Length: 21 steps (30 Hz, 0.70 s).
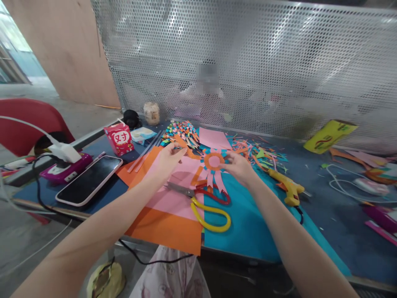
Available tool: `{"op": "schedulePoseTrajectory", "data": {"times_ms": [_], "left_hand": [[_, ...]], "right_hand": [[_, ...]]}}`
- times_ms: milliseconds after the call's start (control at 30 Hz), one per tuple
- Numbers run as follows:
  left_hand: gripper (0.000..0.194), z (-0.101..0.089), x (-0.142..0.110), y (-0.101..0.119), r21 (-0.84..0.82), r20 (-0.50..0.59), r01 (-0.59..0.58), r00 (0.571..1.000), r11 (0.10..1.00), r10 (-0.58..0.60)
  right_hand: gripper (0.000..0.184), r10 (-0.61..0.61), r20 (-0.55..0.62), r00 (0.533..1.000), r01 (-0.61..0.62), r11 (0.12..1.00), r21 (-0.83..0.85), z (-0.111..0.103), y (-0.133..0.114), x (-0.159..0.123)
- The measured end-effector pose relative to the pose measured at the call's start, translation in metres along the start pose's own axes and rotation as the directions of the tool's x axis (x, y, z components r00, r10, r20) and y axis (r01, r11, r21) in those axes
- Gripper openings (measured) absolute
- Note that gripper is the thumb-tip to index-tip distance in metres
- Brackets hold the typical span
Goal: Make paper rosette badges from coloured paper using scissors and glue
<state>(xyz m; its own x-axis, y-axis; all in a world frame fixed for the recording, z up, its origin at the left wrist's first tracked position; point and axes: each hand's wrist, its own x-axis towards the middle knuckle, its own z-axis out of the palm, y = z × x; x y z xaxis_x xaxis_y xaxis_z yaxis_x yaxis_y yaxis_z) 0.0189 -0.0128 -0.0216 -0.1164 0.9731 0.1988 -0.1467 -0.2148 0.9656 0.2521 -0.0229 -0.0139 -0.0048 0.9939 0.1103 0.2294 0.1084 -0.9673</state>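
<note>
My right hand (238,167) pinches the edge of a paper rosette (214,161), which has an orange ring, blue and pink loops around it and pink tails hanging down. To the left of it, my left hand (173,159) has its fingers drawn together beside orange paper strips (182,141); whether it holds one I cannot tell. Below the rosette lie scissors (214,215) with one yellow and one red handle, across pink paper (158,203) and blue paper (242,223). An orange sheet (173,231) sticks out under the pink one.
Behind my hands are a heap of colourful paper pieces (181,131), a pink sheet (214,138) and cut scraps (269,155). A yellow glue gun (288,188) lies right. Leftward are a phone (89,180), a power strip (66,167) and a red drink carton (119,138). A perforated metal panel (263,62) stands behind.
</note>
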Motion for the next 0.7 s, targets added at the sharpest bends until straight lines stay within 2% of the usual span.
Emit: {"op": "schedulePoseTrajectory", "data": {"times_ms": [133,300,467,600,700], "left_hand": [[0.035,0.0,0.001,0.001,-0.004,-0.026,-0.034,0.999,0.999,0.034],[0.035,0.0,0.001,0.006,-0.067,-0.057,-0.059,0.997,0.996,0.055],[0.032,0.001,-0.001,0.008,-0.064,-0.025,-0.04,0.999,0.997,0.039],[0.028,0.001,-0.003,0.008,-0.003,-0.002,-0.038,0.999,0.999,0.038],[0.027,0.0,-0.006,0.007,0.061,0.015,-0.065,0.998,0.996,0.064]], "right_hand": [[0.042,0.034,-0.033,0.999,-0.035,0.999,-0.032,0.005,0.001,-0.001],[0.044,0.027,-0.093,0.995,-0.008,0.979,0.202,0.01,-0.015,-0.009],[0.038,0.014,0.094,0.995,-0.051,0.913,0.405,0.012,-0.039,-0.032],[0.032,0.018,0.282,0.959,-0.129,0.915,0.382,0.019,-0.043,-0.046],[0.032,0.006,0.316,0.949,-0.118,0.934,0.337,0.026,-0.037,-0.046]]}}
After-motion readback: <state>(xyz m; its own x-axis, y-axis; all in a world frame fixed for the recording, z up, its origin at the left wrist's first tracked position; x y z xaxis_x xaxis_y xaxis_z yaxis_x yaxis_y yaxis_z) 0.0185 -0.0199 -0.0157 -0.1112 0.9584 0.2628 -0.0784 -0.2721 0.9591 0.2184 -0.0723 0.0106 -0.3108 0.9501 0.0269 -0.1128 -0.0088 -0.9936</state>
